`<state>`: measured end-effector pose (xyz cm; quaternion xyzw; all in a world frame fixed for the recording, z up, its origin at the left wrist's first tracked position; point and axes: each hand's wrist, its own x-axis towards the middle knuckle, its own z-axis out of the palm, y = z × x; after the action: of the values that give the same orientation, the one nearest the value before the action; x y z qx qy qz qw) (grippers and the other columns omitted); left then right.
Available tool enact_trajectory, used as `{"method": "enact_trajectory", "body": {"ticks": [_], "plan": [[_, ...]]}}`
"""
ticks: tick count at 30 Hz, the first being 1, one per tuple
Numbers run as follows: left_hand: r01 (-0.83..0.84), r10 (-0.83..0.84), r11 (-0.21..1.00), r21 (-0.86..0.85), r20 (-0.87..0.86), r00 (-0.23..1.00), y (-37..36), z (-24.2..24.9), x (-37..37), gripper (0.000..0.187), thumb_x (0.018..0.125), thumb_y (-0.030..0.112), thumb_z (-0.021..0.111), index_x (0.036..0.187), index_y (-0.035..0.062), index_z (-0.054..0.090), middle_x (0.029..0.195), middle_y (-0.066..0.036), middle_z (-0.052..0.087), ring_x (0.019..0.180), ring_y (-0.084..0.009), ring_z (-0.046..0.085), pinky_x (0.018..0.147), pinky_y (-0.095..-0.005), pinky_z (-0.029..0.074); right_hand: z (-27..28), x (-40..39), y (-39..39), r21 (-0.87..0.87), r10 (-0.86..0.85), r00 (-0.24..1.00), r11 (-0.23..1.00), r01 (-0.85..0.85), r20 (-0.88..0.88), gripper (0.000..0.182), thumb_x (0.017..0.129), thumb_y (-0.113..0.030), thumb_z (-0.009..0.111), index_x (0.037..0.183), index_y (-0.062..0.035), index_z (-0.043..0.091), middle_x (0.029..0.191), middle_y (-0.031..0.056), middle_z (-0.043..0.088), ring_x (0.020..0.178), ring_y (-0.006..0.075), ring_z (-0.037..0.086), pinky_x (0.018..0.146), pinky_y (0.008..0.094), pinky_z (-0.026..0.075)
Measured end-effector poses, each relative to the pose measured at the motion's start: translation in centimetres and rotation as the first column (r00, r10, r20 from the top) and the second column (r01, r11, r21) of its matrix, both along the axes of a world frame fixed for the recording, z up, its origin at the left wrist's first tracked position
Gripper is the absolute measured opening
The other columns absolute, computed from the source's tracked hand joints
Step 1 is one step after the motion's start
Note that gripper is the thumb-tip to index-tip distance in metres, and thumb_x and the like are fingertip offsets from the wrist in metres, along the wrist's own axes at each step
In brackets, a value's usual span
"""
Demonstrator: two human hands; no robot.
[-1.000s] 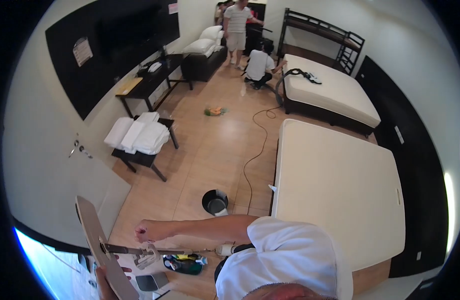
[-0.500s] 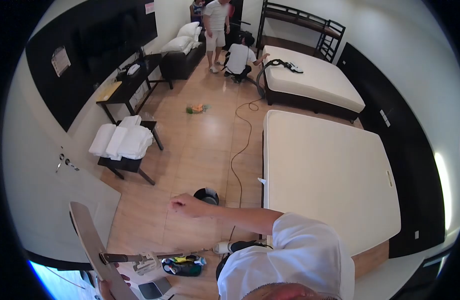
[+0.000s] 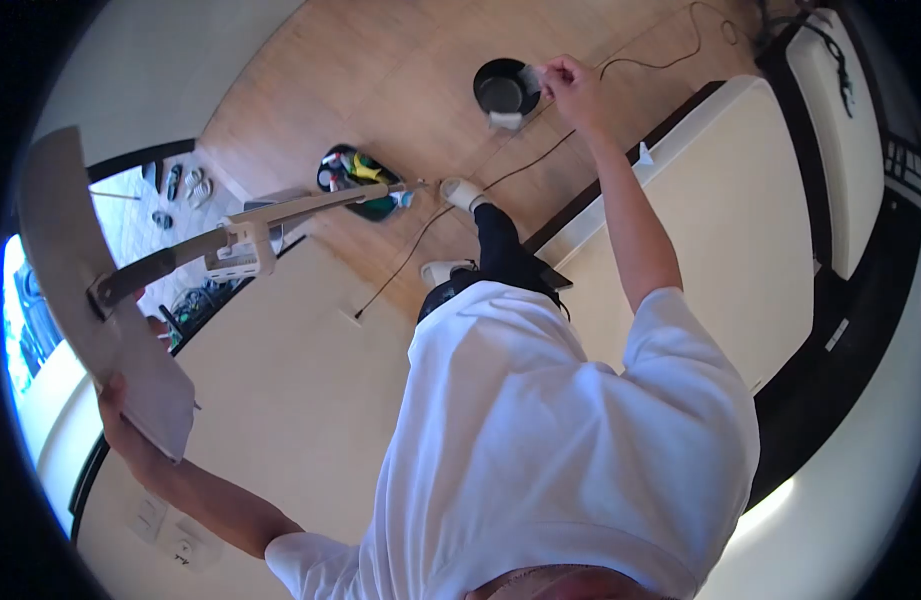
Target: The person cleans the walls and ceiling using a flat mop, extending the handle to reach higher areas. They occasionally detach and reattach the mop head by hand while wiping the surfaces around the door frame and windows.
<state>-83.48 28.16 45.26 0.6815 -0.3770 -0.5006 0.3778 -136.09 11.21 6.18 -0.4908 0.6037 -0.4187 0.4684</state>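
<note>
Supporting hand: the left hand (image 3: 120, 405), grip clamped on the fan blade (image 3: 75, 245) near its lower end, thumb side at the near edge.
Fan blade: at the person's left, off the floor, tilted steeply; joined to a dark bracket (image 3: 160, 265).
Blade handling: judged light for its length, stiff and smooth; a dusty face could prove slippery.
Blade hold point: best taken across the width, at the two long edges; side load on the bracket joint could strain it.
Bracket end: a white fitting (image 3: 245, 250) and a long pale bar (image 3: 315, 205) extend beyond; the exact joint is unclear.
Right hand (image 3: 568, 85): arm extended, fingertips drawn together; whether the grip is clamped on the blurred grey wisp (image 3: 531, 79) beside them cannot be told.
Wisp handling: judged very light and soft; pinch at its edge.
Bucket: the black bucket (image 3: 487, 74) stands on the floor (image 3: 400, 70), just beside the right hand in view; height between them cannot be told.
Caddy: a dark caddy (image 3: 382, 208) of bottles, below the pale bar's far end.
Bed side: a bare mattress (image 3: 710, 240) at the right.
</note>
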Motion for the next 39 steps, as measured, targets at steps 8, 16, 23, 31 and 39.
{"method": "enact_trajectory", "body": {"ticks": [8,16,23,31,39], "plan": [[-0.356,0.374,0.927,-0.115,0.312,0.873,3.1,2.4,1.5,0.075,0.083,0.042,0.062,0.14,-0.0057,0.051,0.128,-0.025,0.062,0.118,-0.0324,0.057,0.099,-0.044,0.044,-21.7,-1.4,-5.9,0.24,0.087,0.948,0.971,-0.012,-0.306,0.018,0.092,-0.021,0.072,0.091,-0.0025,0.072,0.075,0.0074,0.07,0.069,0.0184,0.067,0.064,0.0331,0.052],[-0.522,0.67,0.737,-0.43,0.366,0.645,2.8,3.6,0.4,0.078,0.077,0.045,0.064,0.137,-0.0047,0.054,0.13,-0.028,0.059,0.123,-0.0393,0.05,0.102,-0.0547,0.035,-39.7,-2.1,-10.7,0.664,0.521,0.69,0.743,-0.078,-0.502,0.041,0.078,-0.022,0.074,0.116,-0.0062,0.071,0.112,0.0177,0.073,0.103,0.0366,0.07,0.091,0.0445,0.054],[-0.546,0.751,0.652,-0.526,0.35,0.56,2.5,3.9,0.1,0.081,0.071,0.047,0.065,0.134,-0.0038,0.057,0.133,-0.031,0.055,0.128,-0.0454,0.043,0.104,-0.064,0.028,-41.8,-0.9,-11.4,0.719,0.621,0.679,0.667,-0.195,-0.392,0.051,0.076,-0.009,0.074,0.126,-0.0092,0.061,0.099,0.0201,0.074,0.099,0.0355,0.072,0.089,0.0477,0.055],[-0.531,0.758,0.633,-0.564,0.309,0.575,2.7,3.9,0.3,0.085,0.065,0.05,0.067,0.131,-0.0028,0.06,0.136,-0.035,0.052,0.134,-0.0523,0.035,0.107,-0.0747,0.019,-56.0,-9.2,-9.8,0.86,-0.494,0.859,0.489,0.147,0.134,0.08,0.076,-0.008,0.078,0.149,-0.0056,0.044,0.127,0.0175,0.064,0.101,0.0284,0.071,0.094,0.041,0.055],[-0.57,0.757,0.652,-0.5,0.404,0.513,7.3,2.6,5.6,0.067,0.079,0.044,0.065,0.125,-0.004,0.062,0.123,-0.024,0.061,0.117,-0.035,0.052,0.101,-0.052,0.038,-39.6,-3.3,-3.9,0.566,0.046,0.999,0.824,-0.041,0.005,0.048,0.095,-0.023,0.072,0.137,-0.0008,0.062,0.122,0.01,0.07,0.106,0.0205,0.066,0.092,0.0332,0.054]]}}
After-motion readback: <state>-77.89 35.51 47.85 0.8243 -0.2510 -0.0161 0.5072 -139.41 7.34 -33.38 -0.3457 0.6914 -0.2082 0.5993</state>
